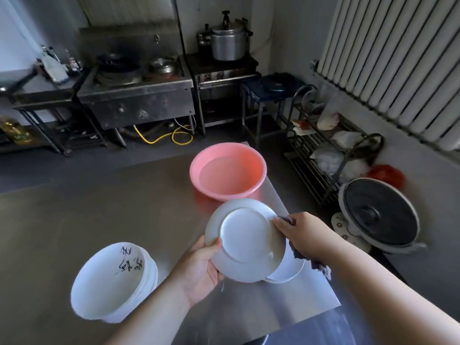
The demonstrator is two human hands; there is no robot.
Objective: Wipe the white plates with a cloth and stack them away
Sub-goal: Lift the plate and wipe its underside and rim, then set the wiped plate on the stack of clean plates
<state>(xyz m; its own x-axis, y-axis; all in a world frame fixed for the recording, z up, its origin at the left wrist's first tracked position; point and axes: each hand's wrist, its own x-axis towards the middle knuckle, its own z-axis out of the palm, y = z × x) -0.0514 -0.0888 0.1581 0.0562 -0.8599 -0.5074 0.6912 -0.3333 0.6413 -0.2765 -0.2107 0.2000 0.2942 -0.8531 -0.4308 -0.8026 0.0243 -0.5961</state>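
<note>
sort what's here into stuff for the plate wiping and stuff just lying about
For the job: held plate, left hand, right hand, cloth, second plate beneath, stack of white dishes, pink basin.

Just lying about: pressure cooker, stove, yellow hose, radiator, rack of bags.

The left hand (pixel 201 267) and the right hand (pixel 301 235) are bare. The left forearm (pixel 149 307) and the right forearm (pixel 373 282) are bare too, all the way to the edge of view, smooth and rounded in outline. A dark blue-grey patch (pixel 323 329) at the lower edge, beneath the right forearm, may be the person's clothing, but it is too blurred to tell.
</note>
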